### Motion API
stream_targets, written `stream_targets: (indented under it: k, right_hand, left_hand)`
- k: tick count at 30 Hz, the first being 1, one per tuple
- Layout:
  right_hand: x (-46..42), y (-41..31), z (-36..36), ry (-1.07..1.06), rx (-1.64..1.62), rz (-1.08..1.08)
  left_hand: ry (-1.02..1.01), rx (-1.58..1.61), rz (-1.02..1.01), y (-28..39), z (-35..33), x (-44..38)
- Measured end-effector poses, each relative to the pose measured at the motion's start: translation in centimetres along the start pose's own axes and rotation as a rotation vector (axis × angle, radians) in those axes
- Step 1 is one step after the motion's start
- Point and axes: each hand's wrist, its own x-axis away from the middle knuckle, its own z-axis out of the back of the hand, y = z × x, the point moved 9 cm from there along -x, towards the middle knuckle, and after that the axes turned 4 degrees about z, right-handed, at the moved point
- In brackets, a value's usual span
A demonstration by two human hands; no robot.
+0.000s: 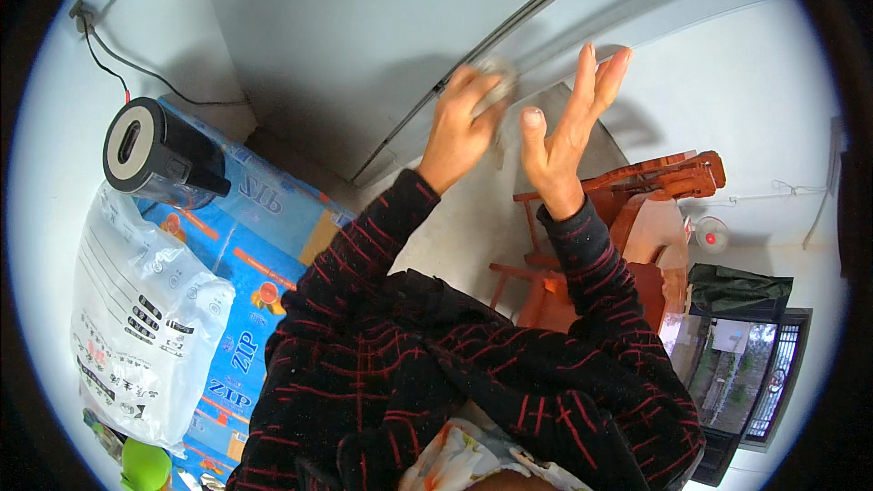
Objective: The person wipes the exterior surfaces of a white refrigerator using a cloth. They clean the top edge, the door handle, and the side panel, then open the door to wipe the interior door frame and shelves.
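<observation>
Both of my hands are raised in front of a pale wall. My left hand [464,123], palm turned down, has its fingers bent around a blurred, pale grey, crumpled thing [496,82] that looks like a cloth; its exact kind cannot be told. To its right, my right hand [563,129] is held up with the thumb and fingers apart and nothing in it. A dark seam or rail [436,87] runs slantwise across the wall behind the left hand. Black sleeves with red lines cover both arms.
At left, blue cartons [256,201] bear a black electric kettle [167,153] and a white plastic package [146,327]. A green object [145,465] lies lower left. Reddish wooden chairs and a round table [648,218] stand at right, near a fan [711,234] and a window [774,382].
</observation>
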Motion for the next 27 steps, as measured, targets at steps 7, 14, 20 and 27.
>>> stream_targets:
  k: [7,14,20,27]
  right_hand:
    - [-0.2,0.0,0.0,-0.006,0.029,0.01]
    - [-0.3,0.0,-0.1,0.01,0.041,0.017]
    - [-0.2,-0.5,-0.2,-0.002,0.025,0.02]
    - [-0.1,-0.4,-0.2,-0.005,0.032,-0.007]
  left_hand:
    - [-0.056,-0.079,-0.007,-2.9,0.7,0.9]
    - [-0.035,-0.05,-0.051,0.5,-0.6,-0.6]
    - [0.068,-0.083,-0.075,-1.3,-0.1,1.4]
    - [-0.005,-0.122,0.441,-13.4,4.2,10.0]
